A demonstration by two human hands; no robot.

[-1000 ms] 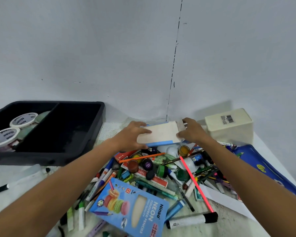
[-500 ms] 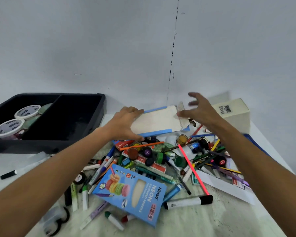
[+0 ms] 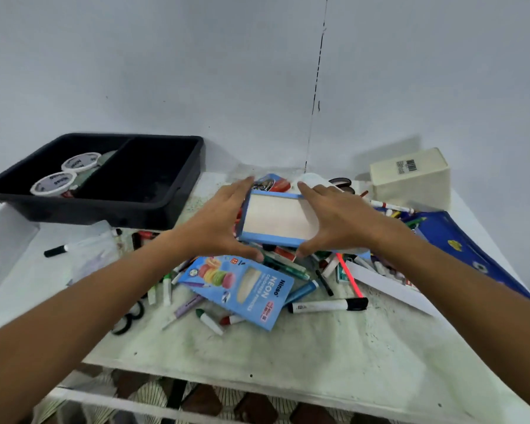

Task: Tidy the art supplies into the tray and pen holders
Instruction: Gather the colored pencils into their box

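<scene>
Both the left hand [image 3: 218, 228] and right hand [image 3: 334, 221] grasp the blue-edged box [image 3: 277, 220] by its ends; the black tray [image 3: 178, 203] lies left, nearer the left hand.

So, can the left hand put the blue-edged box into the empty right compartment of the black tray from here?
Probably yes. The left hand grips the blue-edged box together with the right hand, and the black tray sits beside it with nothing between.

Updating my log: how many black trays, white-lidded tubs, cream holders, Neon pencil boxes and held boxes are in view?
Black tray: 1
White-lidded tubs: 2
Cream holder: 1
Neon pencil box: 1
Held box: 1
Total: 6
</scene>
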